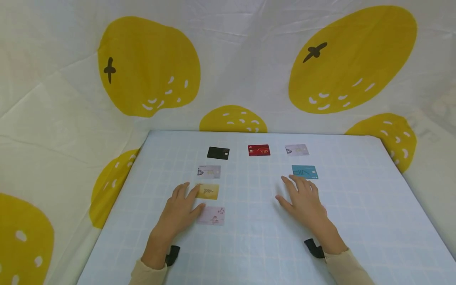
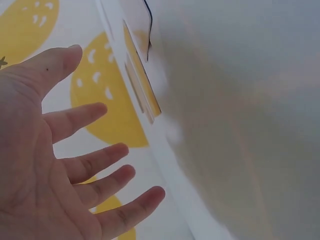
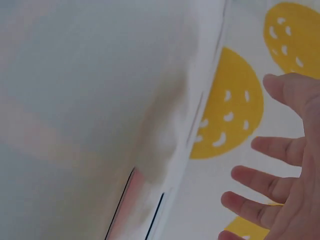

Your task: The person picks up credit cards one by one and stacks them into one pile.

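My left hand [image 1: 179, 212], fingers spread, is beside a gold card [image 1: 208, 192] and a pink card [image 1: 213, 216]; the fingertips overlap their left edges in the head view. The left wrist view shows the palm holding nothing. A silver card [image 1: 209, 172] lies beyond the gold one. On the other side, my right hand [image 1: 305, 202] has its fingers extended just short of a teal card [image 1: 304, 172] and grips nothing. In the right wrist view, a reddish card [image 3: 127, 200] lies near that hand; the head view mostly hides it.
Along the far side of the table [image 1: 254, 253] lie a black card [image 1: 218, 153], a red VIP card [image 1: 259, 150] and another silver card [image 1: 297, 150]. A white cloth [image 1: 246, 71] with yellow fruit prints hangs behind. Each wrist bears a black strap.
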The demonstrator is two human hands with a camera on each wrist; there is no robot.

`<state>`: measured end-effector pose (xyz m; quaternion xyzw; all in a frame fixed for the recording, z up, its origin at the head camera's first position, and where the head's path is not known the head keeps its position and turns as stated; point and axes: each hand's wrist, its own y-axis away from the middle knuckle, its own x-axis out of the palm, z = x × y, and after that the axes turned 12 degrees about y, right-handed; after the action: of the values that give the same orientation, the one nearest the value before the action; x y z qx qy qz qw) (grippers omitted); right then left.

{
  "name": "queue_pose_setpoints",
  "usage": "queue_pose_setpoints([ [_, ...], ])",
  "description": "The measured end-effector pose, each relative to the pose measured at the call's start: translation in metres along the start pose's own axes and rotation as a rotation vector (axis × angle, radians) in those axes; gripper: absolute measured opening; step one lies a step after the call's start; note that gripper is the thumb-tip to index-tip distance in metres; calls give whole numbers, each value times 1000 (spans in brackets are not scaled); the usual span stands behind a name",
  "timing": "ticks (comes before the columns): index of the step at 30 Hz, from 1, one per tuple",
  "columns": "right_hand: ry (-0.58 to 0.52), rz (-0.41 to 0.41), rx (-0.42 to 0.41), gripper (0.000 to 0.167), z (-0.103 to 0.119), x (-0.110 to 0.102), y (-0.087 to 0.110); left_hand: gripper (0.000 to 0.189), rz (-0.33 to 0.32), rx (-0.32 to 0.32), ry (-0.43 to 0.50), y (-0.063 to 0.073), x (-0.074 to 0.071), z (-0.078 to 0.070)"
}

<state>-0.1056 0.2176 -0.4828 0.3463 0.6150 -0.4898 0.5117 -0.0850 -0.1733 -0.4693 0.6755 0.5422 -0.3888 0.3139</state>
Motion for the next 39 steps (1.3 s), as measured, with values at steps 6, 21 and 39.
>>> queue_pose_setpoints([
  [6,-40,55,-39,72,18,2,-8,68,12,-21,18,5,-1,5],
  [21,-78,50,-189,67,66,0,-22,70,99,-50,40,11,0,6],
  [39,-118,216,-320,59,137,3,-31,64,147,-11,-10,12,2,2],
])
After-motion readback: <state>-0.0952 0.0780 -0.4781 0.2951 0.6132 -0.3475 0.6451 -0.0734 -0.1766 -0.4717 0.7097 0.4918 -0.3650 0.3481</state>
